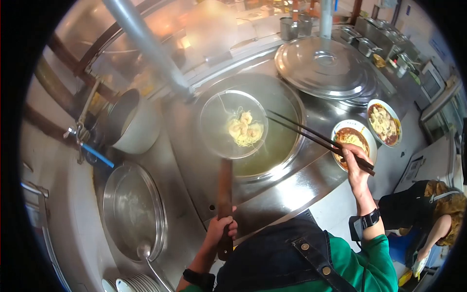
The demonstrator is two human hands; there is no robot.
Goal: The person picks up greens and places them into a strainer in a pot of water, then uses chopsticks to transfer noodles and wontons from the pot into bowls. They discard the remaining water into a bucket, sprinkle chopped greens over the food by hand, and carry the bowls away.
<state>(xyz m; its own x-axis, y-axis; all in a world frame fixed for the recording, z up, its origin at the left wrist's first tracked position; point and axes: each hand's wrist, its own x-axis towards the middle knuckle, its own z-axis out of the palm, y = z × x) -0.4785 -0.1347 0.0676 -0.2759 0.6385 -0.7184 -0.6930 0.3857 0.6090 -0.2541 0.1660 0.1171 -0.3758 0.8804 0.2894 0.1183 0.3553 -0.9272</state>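
Observation:
My left hand (223,229) is wrapped round the wooden handle (225,194) of a round strainer (214,131). The strainer lies over a large pot of cloudy liquid (284,117), with a clump of yellow noodles (244,130) in it. Long dark chopsticks (311,136) are held in my right hand (355,163), their tips apart near the strainer's right rim and not touching the noodles. Just behind my right hand sits a white bowl (372,141) of noodles in red-brown sauce.
A second filled bowl (384,123) stands farther right. Large metal lids (321,65) lie behind the pot. At left are a deep pot (138,129), a round basin (131,209), a ladle (144,251) and stacked plates (129,284). Another person (413,209) is at lower right.

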